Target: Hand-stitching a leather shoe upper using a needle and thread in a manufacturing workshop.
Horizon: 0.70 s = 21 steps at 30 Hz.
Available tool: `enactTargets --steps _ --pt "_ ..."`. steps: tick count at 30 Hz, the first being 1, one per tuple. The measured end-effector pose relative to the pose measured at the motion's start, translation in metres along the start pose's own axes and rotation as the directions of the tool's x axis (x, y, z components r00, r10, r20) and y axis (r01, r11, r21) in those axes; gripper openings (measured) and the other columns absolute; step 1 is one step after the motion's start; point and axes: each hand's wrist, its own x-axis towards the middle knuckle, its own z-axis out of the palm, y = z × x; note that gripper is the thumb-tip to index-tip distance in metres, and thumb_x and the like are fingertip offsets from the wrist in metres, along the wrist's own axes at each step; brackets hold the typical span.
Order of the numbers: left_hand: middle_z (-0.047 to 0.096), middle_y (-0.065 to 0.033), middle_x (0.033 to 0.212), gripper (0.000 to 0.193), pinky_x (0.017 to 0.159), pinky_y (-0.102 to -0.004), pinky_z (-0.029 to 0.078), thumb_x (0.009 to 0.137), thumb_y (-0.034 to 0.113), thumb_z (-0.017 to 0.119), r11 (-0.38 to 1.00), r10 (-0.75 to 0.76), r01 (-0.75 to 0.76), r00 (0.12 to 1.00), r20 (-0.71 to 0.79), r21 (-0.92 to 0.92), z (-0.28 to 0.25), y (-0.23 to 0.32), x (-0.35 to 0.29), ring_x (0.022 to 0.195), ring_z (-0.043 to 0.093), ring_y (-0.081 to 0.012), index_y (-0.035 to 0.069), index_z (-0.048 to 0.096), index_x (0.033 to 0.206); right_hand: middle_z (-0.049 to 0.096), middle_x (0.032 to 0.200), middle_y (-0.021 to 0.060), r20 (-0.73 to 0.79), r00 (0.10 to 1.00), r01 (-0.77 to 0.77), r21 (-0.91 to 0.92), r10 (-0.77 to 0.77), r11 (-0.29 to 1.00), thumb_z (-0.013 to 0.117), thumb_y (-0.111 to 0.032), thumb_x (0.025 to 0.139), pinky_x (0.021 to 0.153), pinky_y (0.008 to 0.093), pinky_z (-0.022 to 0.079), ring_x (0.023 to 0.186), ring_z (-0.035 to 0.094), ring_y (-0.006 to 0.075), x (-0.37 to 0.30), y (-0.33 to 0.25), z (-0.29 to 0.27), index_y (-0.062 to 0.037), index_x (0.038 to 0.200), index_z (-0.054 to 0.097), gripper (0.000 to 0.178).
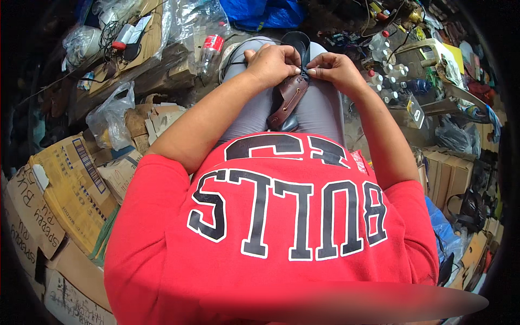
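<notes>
A brown leather shoe with a tan cord threaded along its side rests on my lap, between my thighs. Its dark far end points away from me. My left hand is pinched at the shoe's upper, thumb and forefinger closed on a dark lace. Facing it from the other side, my right hand pinches at the same dark lace. The fingertips of both hands nearly meet over the shoe, and the strand between them is small and partly covered.
A plastic bottle with a red label stands beyond my left knee. Several bottles cluster on the right by a low cluttered table. Cardboard boxes and a clear plastic bag lie at left. A blue bag sits ahead.
</notes>
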Motion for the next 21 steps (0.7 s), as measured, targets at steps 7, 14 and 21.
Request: enactTargets --steps 7,14,21 --pt "0.059 0.0013 0.083 0.013 0.082 -0.0406 0.025 0.067 0.027 0.076 0.941 0.328 -0.301 0.924 -0.195 0.156 -0.013 -0.011 -0.008 0.095 0.049 -0.0189 0.016 0.069 0.073 0.06 0.074 -0.0027 0.025 0.994 0.106 0.113 -0.109 0.988 0.07 -0.01 0.08 0.064 0.0202 0.043 0.068 0.052 0.005 -0.004 0.01 -0.015 -0.0027 0.083 0.064 0.01" --pt "0.062 -0.0048 0.078 0.015 0.071 -0.033 0.04 0.078 0.018 0.067 0.986 0.151 -0.15 0.989 0.005 -0.067 -0.016 -0.014 -0.005 0.078 0.056 -0.0199 0.007 0.063 0.087 0.052 0.09 0.001 -0.077 0.931 0.345 -0.124 -0.356 0.93 0.072 -0.012 0.078 0.066 0.0217 0.043 0.076 0.051 0.0079 -0.014 0.023 -0.014 -0.0025 0.084 0.063 0.014" --pt "0.065 -0.0156 0.082 0.015 0.072 -0.0415 0.048 0.084 0.016 0.055 0.951 0.293 -0.304 0.943 0.156 0.055 -0.017 0.001 0.007 0.081 0.062 -0.0341 0.007 0.061 0.093 0.051 0.09 0.0047 -0.08 0.945 0.297 -0.2 -0.318 0.934 0.069 -0.012 0.079 0.075 0.0257 0.043 0.085 0.052 0.0139 -0.043 -0.009 -0.05 -0.0002 0.078 0.063 0.013"
